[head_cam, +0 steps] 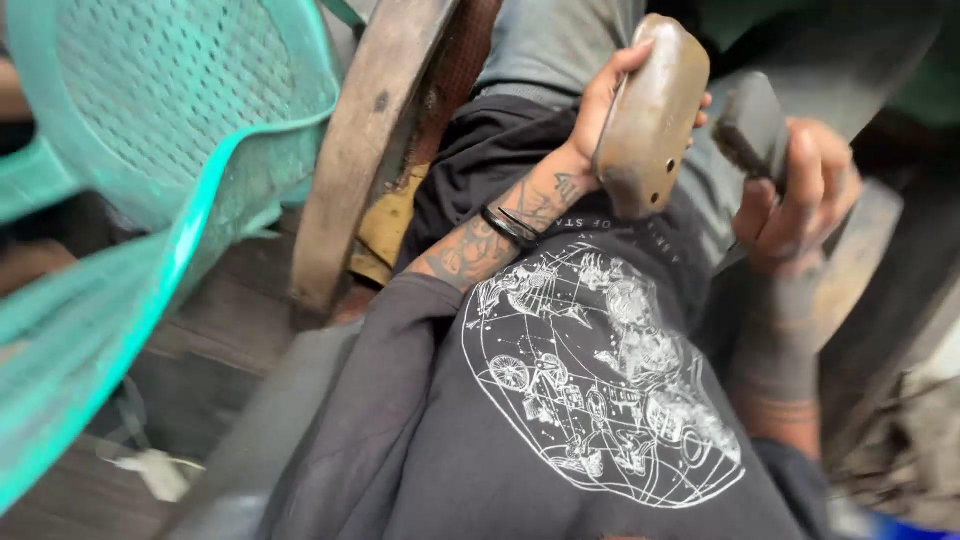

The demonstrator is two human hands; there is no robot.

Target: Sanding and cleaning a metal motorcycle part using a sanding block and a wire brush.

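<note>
My left hand grips a brown, rounded oblong block and holds it upright over my lap. A black band sits on that wrist and the forearm is tattooed. My right hand is closed around a dark grey block-shaped tool, held just right of the brown block. The two objects are close together but I cannot tell if they touch. My dark shirt with a white line print fills the lower middle.
A teal perforated plastic chair stands at the left. A worn wooden plank leans beside my leg. Wooden floorboards with a white scrap lie at lower left. Rubble shows at the right edge.
</note>
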